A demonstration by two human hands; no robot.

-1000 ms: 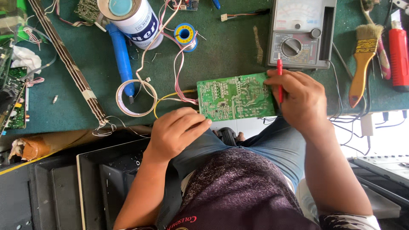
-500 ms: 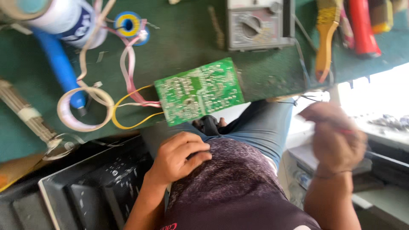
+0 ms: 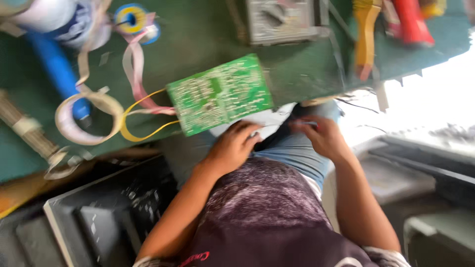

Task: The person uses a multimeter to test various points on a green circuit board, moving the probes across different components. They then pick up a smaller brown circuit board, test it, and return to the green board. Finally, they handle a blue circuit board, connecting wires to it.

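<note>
Board [image 3: 220, 94]: green, tilted, at the bench [image 3: 198, 44] near edge, overhanging slightly. Left hand [image 3: 232, 147]: fingers curled, at its lower edge. Right hand [image 3: 321, 136]: pinching a thin red-tipped tool. Advice: steady board before probing.

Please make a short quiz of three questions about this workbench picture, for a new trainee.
1. True or false: the flat green circuit board hangs over the green table edge.
2. Which hand is nearer the board: A left hand, B right hand?
3. What colour is the wire loop beside the board?

Key: 1 true; 2 A; 3 yellow.
</note>
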